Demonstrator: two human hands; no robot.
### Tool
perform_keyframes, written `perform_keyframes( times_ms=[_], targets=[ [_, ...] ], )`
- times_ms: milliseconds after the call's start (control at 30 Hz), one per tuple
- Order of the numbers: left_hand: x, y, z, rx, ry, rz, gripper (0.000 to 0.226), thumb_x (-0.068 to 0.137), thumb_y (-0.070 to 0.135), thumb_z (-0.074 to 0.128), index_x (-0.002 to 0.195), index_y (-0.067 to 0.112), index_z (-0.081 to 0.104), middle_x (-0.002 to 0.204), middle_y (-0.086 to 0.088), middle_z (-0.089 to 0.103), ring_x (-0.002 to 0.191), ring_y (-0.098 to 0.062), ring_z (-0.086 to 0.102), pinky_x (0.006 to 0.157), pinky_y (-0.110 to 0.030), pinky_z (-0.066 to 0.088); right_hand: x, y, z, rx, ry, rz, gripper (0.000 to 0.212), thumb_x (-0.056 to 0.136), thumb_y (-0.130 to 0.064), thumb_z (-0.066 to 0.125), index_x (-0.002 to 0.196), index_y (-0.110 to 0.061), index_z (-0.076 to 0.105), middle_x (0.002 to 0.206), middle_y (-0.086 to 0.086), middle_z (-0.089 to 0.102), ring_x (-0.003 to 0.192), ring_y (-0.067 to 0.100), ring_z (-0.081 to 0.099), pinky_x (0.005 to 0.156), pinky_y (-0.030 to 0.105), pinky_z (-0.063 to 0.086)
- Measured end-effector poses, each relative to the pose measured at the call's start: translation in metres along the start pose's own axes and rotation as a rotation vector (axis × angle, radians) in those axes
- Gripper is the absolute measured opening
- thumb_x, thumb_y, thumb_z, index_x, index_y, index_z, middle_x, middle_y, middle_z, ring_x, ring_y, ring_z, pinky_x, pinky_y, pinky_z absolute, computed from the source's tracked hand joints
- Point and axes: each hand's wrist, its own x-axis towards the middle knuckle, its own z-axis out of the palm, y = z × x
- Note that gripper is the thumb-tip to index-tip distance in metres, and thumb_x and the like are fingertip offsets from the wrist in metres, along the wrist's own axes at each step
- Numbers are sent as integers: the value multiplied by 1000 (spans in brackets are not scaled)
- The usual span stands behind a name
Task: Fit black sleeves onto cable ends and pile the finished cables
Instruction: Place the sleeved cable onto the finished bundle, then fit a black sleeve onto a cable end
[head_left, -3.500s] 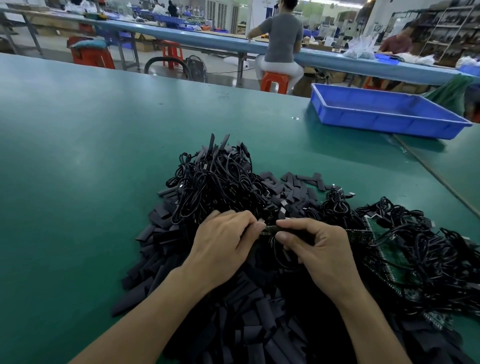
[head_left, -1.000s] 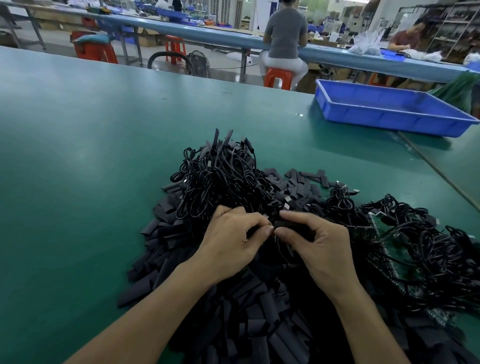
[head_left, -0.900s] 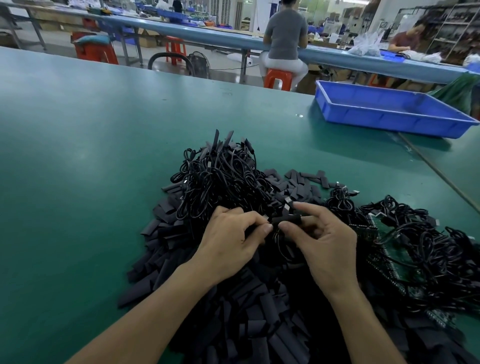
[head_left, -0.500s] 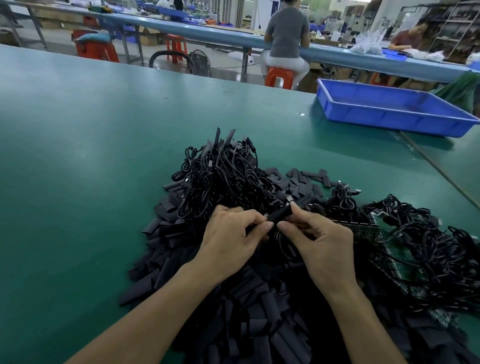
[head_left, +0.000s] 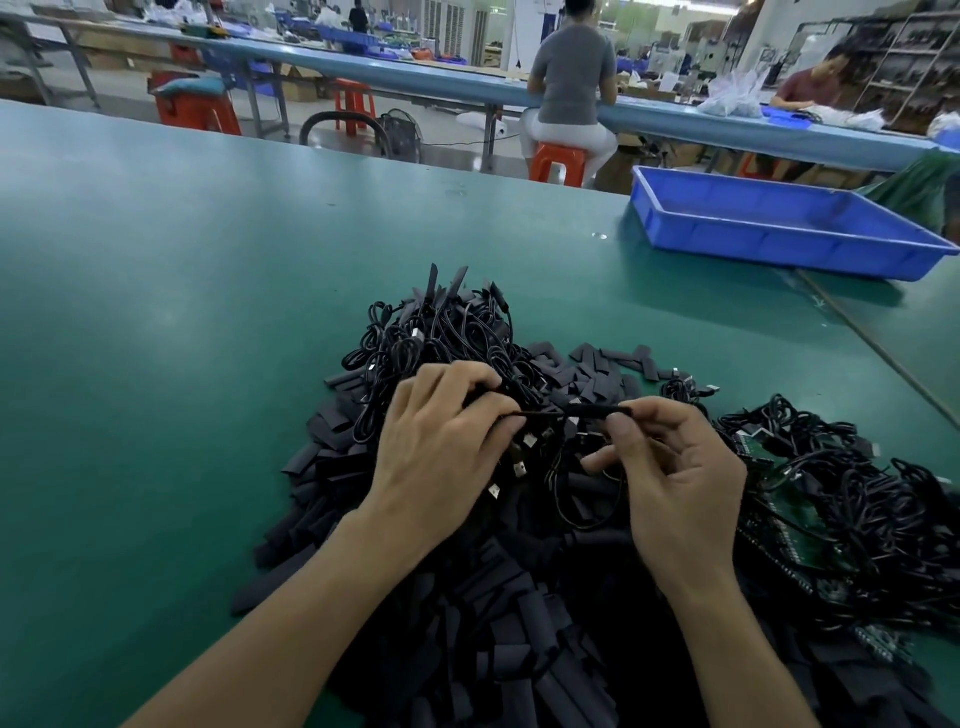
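At the centre of the frame, the left hand (head_left: 441, 452) pinches a thin cable (head_left: 527, 414). The right hand (head_left: 675, 483) pinches the black sleeve (head_left: 592, 410) on the cable's end. Both are above the heap of loose sleeves (head_left: 519, 649). The cable pile (head_left: 441, 332) lies just behind, and the blue tray (head_left: 779, 244) sits upper right.

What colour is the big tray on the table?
The tray is bright blue; the head view shows it best.

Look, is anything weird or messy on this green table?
Yes. Green circuit boards lie half buried under the tangled cables on the right, odd among all the black. A few loose sleeves lie scattered beyond the heap. The left hand grips a cable; the right hand pinches a sleeve.
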Motion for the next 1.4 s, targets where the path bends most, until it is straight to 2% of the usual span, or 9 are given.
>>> perform_keyframes(
  times_ms=[200,467,700,767,867,1000,1167,1267,1400],
  targets=[
    [32,2,-18,-49,88,-140,29,102,39,49,93,22,70,65,20,53,59,-6,50,65,-26,42,4,-4,-12,-592,113,-398,14,92,-16,70,104,-15,75,96,-11,69,86,10,64,86,4,38],
    [100,-24,-17,-290,-175,-632,30,107,16,39,83,10,55,72,0,54,57,-14,46,47,-23,32,2,-3,-14,-935,40,-99,24,85,-20,72,107,-27,75,112,-5,63,109,23,36,92,56,39],
    [118,-24,-8,-195,-302,-628,10,103,7,42,106,2,50,118,-19,47,87,-23,49,69,-26,39,4,-12,-15,-947,123,-56,28,98,-20,55,120,-30,69,126,-2,58,122,27,34,102,56,24],
    [114,-18,-5,-64,-358,-571,44,102,11,47,144,0,38,141,-17,35,124,-32,40,100,-40,38,4,-13,-15,-919,64,-30,34,98,-13,54,123,-31,68,116,-2,63,118,22,43,107,57,25],
    [103,-2,-5,155,-198,-351,56,98,16,57,149,8,38,148,-11,33,133,-28,36,112,-42,29,4,-11,-14,-856,-43,25,38,96,-11,57,124,-34,67,104,-8,65,103,15,50,105,60,30],
    [79,24,-1,-230,-220,-57,24,99,22,58,119,12,67,112,-1,66,95,-10,60,94,-26,51,10,-9,-17,-677,-83,75,43,89,-7,68,123,-33,65,90,-22,60,97,6,48,105,56,36],
    [44,48,27,-672,-509,-186,23,93,30,70,110,16,66,93,6,69,80,-5,62,71,-11,48,14,-11,-25,-441,-81,127,51,85,-12,74,99,-58,57,87,-27,66,102,7,64,108,24,32],
    [33,48,41,-840,-533,-305,13,92,28,72,92,20,62,76,11,60,66,-5,52,65,-21,45,15,-7,-29,-394,-123,126,46,85,-15,74,98,-57,61,90,-27,68,101,2,64,105,52,41],
    [24,51,49,-1096,-479,-435,17,91,15,73,82,21,59,70,9,54,63,-6,45,63,-23,40,17,-5,-33,-354,-171,123,40,85,-16,73,101,-51,64,96,-28,67,100,3,65,102,56,43]
  ],
)
